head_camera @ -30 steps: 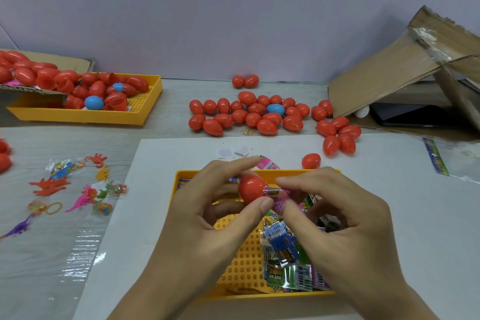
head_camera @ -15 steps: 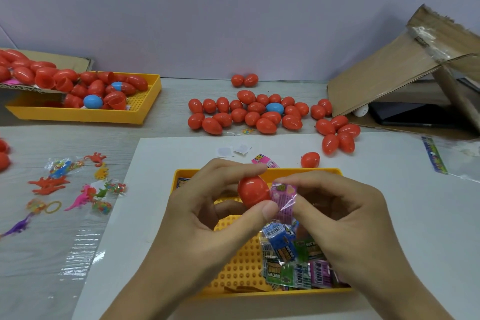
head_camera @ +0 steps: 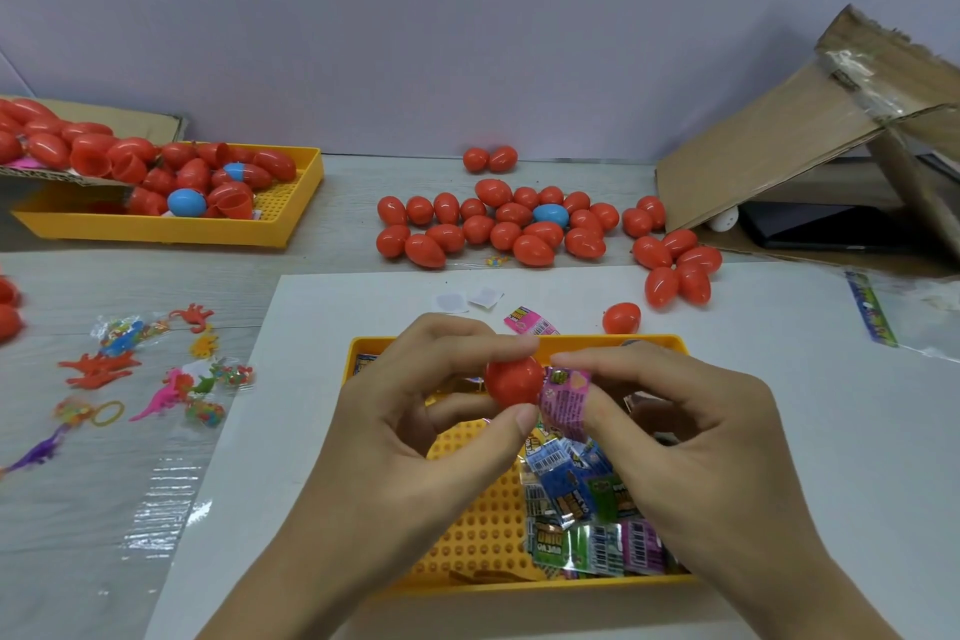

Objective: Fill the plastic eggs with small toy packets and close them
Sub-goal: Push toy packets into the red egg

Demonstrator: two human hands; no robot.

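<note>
Currently both hands work above the near yellow tray (head_camera: 519, 587). Left hand (head_camera: 415, 437) pinches a red egg half (head_camera: 511, 381) between thumb and index finger, other fingers curled behind it. Right hand (head_camera: 691, 437) pinches a pink toy packet (head_camera: 565, 400) with thumb and index finger; the packet's left end touches the egg half at its 3 o'clock side — whether it has entered the opening cannot be told, since the rim faces away from the camera.

Judged step: feeding the packet into the half, closure not yet done.

Risks, as judgement:
- Packet looks wide against the egg half; if pushed in flat rather than folded, its foil edge could stay over the rim and stop the halves snapping together.
- Grip on the egg half is a two-finger pinch on a smooth curved shell — sideways push from the right hand could squirt it out, dropping it into the tray onto the loose packets (head_camera: 587, 509) lying at 5 o'clock from the hands.
- The matching half is not clearly seen; a red egg (head_camera: 621, 318) sits on the white sheet (head_camera: 322, 411) just beyond the tray's far rim at 1 o'clock, but I cannot tell if it is whole.

Closed red eggs (head_camera: 498, 229) lie in a cluster at 12 o'clock; the far yellow tray (head_camera: 171, 234) at 10 o'clock holds open shells.
</note>
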